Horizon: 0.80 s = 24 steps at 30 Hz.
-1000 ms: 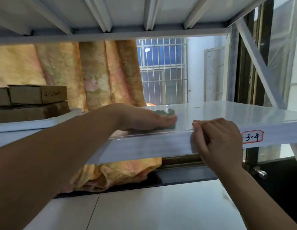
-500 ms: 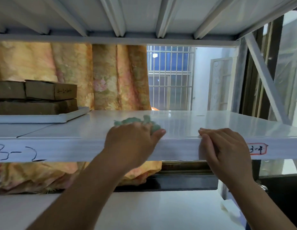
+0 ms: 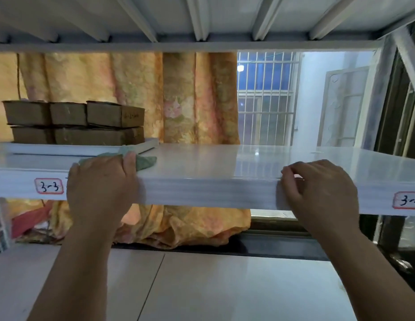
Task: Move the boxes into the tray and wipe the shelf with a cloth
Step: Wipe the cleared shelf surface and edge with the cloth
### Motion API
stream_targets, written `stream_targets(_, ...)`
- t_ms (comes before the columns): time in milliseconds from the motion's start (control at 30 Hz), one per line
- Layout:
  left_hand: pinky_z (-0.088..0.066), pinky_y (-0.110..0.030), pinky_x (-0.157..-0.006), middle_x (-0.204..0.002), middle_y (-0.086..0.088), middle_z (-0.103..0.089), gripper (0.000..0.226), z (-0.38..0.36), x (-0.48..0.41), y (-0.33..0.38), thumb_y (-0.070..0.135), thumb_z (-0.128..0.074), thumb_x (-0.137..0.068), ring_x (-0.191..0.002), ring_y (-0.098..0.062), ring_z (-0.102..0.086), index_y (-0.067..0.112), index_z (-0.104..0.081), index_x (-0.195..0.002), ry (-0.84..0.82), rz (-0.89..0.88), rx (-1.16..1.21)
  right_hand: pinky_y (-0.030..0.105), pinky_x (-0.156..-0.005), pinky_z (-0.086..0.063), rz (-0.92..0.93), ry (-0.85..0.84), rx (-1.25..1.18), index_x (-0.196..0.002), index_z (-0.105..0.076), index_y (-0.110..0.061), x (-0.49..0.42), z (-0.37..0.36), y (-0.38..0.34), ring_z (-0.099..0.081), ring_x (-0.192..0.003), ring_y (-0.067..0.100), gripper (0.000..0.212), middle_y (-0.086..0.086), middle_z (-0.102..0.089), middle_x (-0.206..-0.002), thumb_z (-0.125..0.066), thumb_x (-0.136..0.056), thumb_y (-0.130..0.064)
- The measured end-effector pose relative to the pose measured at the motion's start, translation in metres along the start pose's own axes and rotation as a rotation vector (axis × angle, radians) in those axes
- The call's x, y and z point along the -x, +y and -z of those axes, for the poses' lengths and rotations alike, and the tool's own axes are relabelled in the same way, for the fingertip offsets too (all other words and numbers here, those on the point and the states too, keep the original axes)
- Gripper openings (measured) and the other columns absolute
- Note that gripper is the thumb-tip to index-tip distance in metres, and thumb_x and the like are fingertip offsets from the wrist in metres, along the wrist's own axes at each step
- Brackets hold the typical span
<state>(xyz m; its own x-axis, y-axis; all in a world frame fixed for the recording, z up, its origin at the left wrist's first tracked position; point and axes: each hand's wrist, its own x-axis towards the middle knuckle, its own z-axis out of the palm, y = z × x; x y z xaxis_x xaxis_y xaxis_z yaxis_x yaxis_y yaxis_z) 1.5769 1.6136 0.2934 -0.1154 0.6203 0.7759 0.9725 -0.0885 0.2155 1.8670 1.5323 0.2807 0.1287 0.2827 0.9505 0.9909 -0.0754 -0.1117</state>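
Fingers (image 3: 129,162) of left hand (image 3: 102,184) curl round cloth (image 3: 145,161), pressing it on shelf (image 3: 213,158) edge to wipe; right hand (image 3: 317,188) grips edge, likely bracing; boxes (image 3: 86,121) sit in tray (image 3: 146,146).

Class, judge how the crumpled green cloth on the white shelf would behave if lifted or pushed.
The crumpled green cloth probably flops limp when lifted: it bunches unevenly under the left hand. It likely slides easily, since the white shelf looks glossy.

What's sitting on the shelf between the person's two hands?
Nothing: in the head view the shelf is bare and glossy between the left hand, which holds the green cloth, and the right hand.
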Motion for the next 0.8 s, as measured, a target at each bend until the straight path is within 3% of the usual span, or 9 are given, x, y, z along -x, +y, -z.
stream_targets(33,-0.040,-0.047,-0.084,-0.087,-0.024,-0.065,0.056,0.000,0.001,-0.002,0.033,-0.020,-0.097,-0.083,-0.037,-0.056,-0.002,-0.063,-0.093,0.030,0.014,0.029,0.033,-0.061,-0.043,0.048,0.001,-0.008,-0.060,-0.066,-0.006,-0.001,-0.002,-0.009,-0.059,-0.059,0.030,0.031,0.009,-0.065,-0.056,-0.053,-0.084,-0.019)
stream_targets(167,-0.039,-0.047,-0.079,-0.089,-0.024,-0.065,0.062,-0.001,0.007,-0.001,0.028,-0.007,-0.098,-0.083,-0.039,-0.055,-0.003,-0.060,-0.100,0.000,0.017,0.103,0.033,-0.060,-0.047,0.189,0.000,-0.059,-0.059,-0.066,-0.010,-0.006,-0.011,-0.045,-0.061,-0.062,0.030,0.035,0.005,-0.065,-0.056,-0.045,-0.083,-0.025)
stream_targets(233,-0.042,-0.045,-0.074,-0.082,-0.023,-0.064,0.060,0.003,0.009,-0.002,0.032,-0.011,-0.094,-0.077,-0.038,-0.056,-0.002,-0.061,-0.092,-0.092,0.059,0.156,0.031,-0.057,-0.046,0.235,-0.012,-0.081,-0.059,-0.066,-0.011,-0.011,-0.015,-0.060,-0.060,-0.061,0.029,0.036,0.002,-0.063,-0.053,-0.045,-0.084,-0.026)
stream_targets(300,-0.041,-0.044,-0.076,-0.088,-0.021,-0.063,0.065,0.006,0.011,-0.005,0.034,-0.003,-0.091,-0.082,-0.037,-0.056,0.000,-0.058,-0.101,-0.163,0.104,0.277,0.028,-0.056,-0.043,0.270,-0.037,-0.093,-0.061,-0.067,-0.013,-0.014,-0.020,-0.073,-0.060,-0.061,0.025,0.034,0.000,-0.062,-0.053,-0.047,-0.084,-0.027)
stream_targets(367,-0.039,-0.043,-0.076,-0.087,-0.019,-0.062,0.062,-0.001,0.014,-0.012,0.035,-0.004,-0.093,-0.080,-0.033,-0.053,0.003,-0.057,-0.099,-0.083,0.062,0.319,0.025,-0.054,-0.039,0.301,-0.071,-0.098,-0.060,-0.066,-0.014,-0.016,-0.024,-0.085,-0.058,-0.059,0.022,0.034,-0.002,-0.060,-0.052,-0.046,-0.085,-0.028)
stream_targets(500,-0.040,-0.040,-0.067,-0.067,-0.011,-0.054,0.043,0.001,0.015,-0.012,0.033,-0.024,-0.097,-0.064,-0.020,-0.040,0.010,-0.051,-0.073,0.106,0.018,0.307,0.022,-0.045,-0.031,0.282,-0.064,-0.128,-0.053,-0.058,-0.016,-0.010,-0.032,-0.099,-0.048,-0.045,0.018,0.038,-0.004,-0.051,-0.045,-0.043,-0.086,-0.028)
stream_targets(567,-0.040,-0.041,-0.072,-0.072,-0.012,-0.058,0.047,-0.005,0.015,-0.016,0.040,-0.026,-0.095,-0.067,-0.025,-0.049,0.009,-0.056,-0.076,0.151,-0.070,0.243,0.020,-0.043,-0.028,0.248,-0.032,-0.135,-0.052,-0.059,-0.017,-0.007,-0.035,-0.102,-0.045,-0.041,0.017,0.038,-0.004,-0.051,-0.044,-0.046,-0.086,-0.028)
stream_targets(700,-0.042,-0.049,-0.090,-0.089,-0.011,-0.066,0.060,-0.008,0.019,-0.007,0.064,-0.035,-0.084,-0.087,-0.030,-0.059,0.011,-0.063,-0.093,0.066,-0.104,0.165,0.019,-0.044,-0.026,0.248,0.076,-0.165,-0.051,-0.057,-0.016,-0.003,-0.040,-0.102,-0.042,-0.040,0.017,0.038,-0.003,-0.050,-0.044,-0.049,-0.087,-0.025)
stream_targets(800,-0.042,-0.051,-0.094,-0.092,-0.008,-0.068,0.060,-0.005,0.025,0.019,0.066,-0.038,-0.082,-0.089,-0.027,-0.061,0.014,-0.065,-0.098,0.053,-0.195,0.165,0.017,-0.045,-0.026,0.269,0.138,-0.177,-0.051,-0.058,-0.016,-0.001,-0.044,-0.102,-0.041,-0.039,0.014,0.037,-0.003,-0.051,-0.043,-0.051,-0.086,-0.023)
